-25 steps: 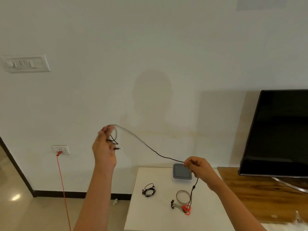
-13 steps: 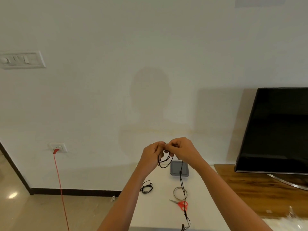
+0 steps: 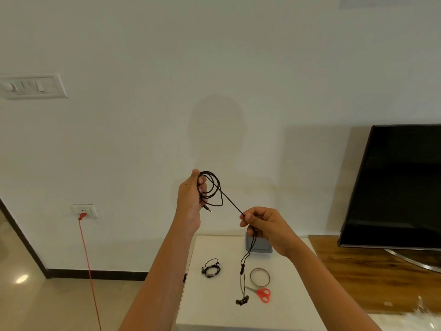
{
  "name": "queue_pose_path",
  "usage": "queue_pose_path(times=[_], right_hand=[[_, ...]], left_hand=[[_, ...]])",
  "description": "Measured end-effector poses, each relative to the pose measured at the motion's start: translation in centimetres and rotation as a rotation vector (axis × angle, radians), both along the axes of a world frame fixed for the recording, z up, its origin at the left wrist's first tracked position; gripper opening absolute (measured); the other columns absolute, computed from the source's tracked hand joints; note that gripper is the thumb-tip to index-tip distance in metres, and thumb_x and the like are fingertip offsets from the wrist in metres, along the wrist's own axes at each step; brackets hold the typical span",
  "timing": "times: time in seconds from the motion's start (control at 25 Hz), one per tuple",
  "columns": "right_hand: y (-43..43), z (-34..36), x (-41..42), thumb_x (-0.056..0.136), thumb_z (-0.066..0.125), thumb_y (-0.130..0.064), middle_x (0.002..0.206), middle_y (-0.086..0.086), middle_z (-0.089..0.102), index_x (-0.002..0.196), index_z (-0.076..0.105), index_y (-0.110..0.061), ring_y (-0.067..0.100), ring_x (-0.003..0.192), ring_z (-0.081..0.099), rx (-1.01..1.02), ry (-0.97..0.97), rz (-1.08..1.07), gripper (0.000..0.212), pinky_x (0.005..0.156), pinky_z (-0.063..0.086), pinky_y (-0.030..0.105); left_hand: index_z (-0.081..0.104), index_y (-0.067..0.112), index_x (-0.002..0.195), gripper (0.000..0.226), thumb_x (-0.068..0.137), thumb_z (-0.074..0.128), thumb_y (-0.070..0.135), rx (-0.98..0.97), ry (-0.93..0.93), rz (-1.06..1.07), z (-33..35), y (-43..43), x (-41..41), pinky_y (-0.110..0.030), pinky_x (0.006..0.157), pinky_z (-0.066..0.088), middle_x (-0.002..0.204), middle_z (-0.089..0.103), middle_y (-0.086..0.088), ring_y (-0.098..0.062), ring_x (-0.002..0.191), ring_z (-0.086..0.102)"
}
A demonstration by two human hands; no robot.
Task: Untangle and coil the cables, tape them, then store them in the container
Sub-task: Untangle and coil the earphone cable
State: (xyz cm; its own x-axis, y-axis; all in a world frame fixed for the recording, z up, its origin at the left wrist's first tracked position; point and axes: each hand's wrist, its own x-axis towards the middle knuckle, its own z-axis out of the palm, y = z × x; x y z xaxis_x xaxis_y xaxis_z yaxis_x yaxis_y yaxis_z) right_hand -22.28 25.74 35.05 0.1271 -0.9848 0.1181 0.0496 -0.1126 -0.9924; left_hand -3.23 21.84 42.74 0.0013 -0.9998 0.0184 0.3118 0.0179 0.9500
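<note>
Separating again after meeting, your left hand (image 3: 189,199) grips the earphone cable (image 3: 216,185) in gathered loops, your right hand (image 3: 267,226) pinches its taut strand; earbuds (image 3: 242,301) dangle over the table (image 3: 214,306). Coiling remains unfinished.

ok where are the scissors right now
In the head view the red-handled scissors lie on the white table, right of centre, directly below the tape ring and beside the dangling earbuds.

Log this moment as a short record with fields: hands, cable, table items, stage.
left hand: grips the coiled loops of the earphone cable
right hand: pinches the cable's straight run; earbuds hang below
table: second coiled cable, tape roll, red scissors, grey container
stage: coiling, not yet taped
</note>
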Motion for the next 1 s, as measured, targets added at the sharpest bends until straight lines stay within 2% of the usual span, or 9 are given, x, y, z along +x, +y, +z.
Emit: queue_pose_path(times=[0.2,0.36,0.52,0.6,0.68,0.76,0.84,0.92,1.0], right_hand=[[0.2,-0.8,0.1,0.083,0.063,0.006,0.082,0.018,0.071,0.091,0.066,0.002,0.026,0.072,0.07,0.073,-0.054,-0.001,0.009,0.069,0.059,0.034],[0.6,-1.5,0.5,0.083,0.066,0.001,0.083,0.02,0.072,0.089,0.065,0.001,0.029,0.077,0.072,0.126,0.067,-0.005,0.005,0.074,0.059,0.037],[1.0,-2.4,0.6,0.091,0.06,-0.01,0.08,0.011,0.071,0.084,0.066,-0.008,0.025,0.078,0.071,0.131,0.197,0.013,0.009,0.077,0.059,0.037],[1.2,-2.3,0.8,0.091,0.06,-0.012,0.082,0.009,0.07,0.085,0.064,-0.008,0.026,0.079,0.071,0.134,0.163,-0.001,0.008,0.073,0.059,0.036],[1.3,-1.8,1.2,0.09,0.062,-0.01,0.082,0.009,0.07,0.085,0.063,-0.006,0.026,0.076,0.071,0.121,0.102,-0.028,0.007,0.068,0.059,0.034],[1.2,-1.0,1.5,0.088,0.063,-0.008,0.079,0.01,0.069,0.085,0.064,-0.003,0.026,0.071,0.071,0.098,0.056,-0.062,0.006,0.063,0.059,0.033],[1.0,-0.3,1.7,0.086,0.066,-0.009,0.077,0.01,0.069,0.085,0.066,-0.001,0.025,0.068,0.071,0.077,0.029,-0.089,0.008,0.059,0.059,0.032],[0.8,-0.1,1.6,0.084,0.068,-0.008,0.075,0.011,0.07,0.084,0.067,0.001,0.025,0.066,0.071,0.066,0.051,-0.111,0.01,0.059,0.059,0.032],[0.6,-0.3,1.6,0.083,0.068,-0.004,0.074,0.013,0.07,0.085,0.067,0.004,0.025,0.065,0.071,0.058,0.11,-0.128,0.009,0.059,0.059,0.032]], left_hand=[[0.044,0.022,0.059,0.045,0.1,0.037,0.039,0.026,0.008,0.019,0.0,-0.2,-0.4,-0.023,0.047,0.018,0.044,0.037,0.011,-0.007,0.042,0.025],[0.045,0.02,0.062,0.038,0.098,0.041,0.029,0.042,0.07,0.053,0.0,-0.2,-0.5,-0.018,0.038,0.021,0.052,0.047,0.006,-0.006,0.039,0.027],[0.042,0.021,0.065,0.04,0.102,0.034,0.034,0.006,0.068,0.03,-0.2,-0.1,0.0,-0.016,0.043,0.026,0.069,0.072,0.003,-0.007,0.041,0.027],[0.047,0.019,0.071,0.042,0.103,0.028,0.039,-0.082,-0.029,-0.034,-1.3,0.0,-0.1,-0.017,0.046,0.025,0.091,0.077,0.002,-0.008,0.043,0.024],[0.059,0.015,0.089,0.042,0.103,0.028,0.04,-0.176,-0.252,-0.144,-3.1,0.2,-0.4,-0.015,0.046,0.025,0.103,0.075,0.006,-0.007,0.045,0.024],[0.055,0.014,0.093,0.032,0.1,0.039,0.04,-0.187,-0.49,-0.259,-5.3,0.4,-0.8,-0.014,0.05,0.031,0.099,0.073,0.008,-0.004,0.048,0.035],[0.044,0.017,0.084,0.03,0.092,0.054,0.044,-0.139,-0.651,-0.307,-6.9,0.5,-1.0,-0.017,0.057,0.034,0.077,0.059,0.009,-0.007,0.058,0.04],[0.039,0.019,0.081,0.038,0.084,0.066,0.045,-0.09,-0.596,-0.305,-7.3,0.6,-1.1,-0.023,0.057,0.032,0.064,0.047,0.009,-0.012,0.06,0.037],[0.037,0.018,0.081,0.043,0.078,0.075,0.038,-0.079,-0.466,-0.279,-7.0,0.6,-1.3,-0.027,0.06,0.036,0.068,0.064,0.002,-0.02,0.065,0.052]])
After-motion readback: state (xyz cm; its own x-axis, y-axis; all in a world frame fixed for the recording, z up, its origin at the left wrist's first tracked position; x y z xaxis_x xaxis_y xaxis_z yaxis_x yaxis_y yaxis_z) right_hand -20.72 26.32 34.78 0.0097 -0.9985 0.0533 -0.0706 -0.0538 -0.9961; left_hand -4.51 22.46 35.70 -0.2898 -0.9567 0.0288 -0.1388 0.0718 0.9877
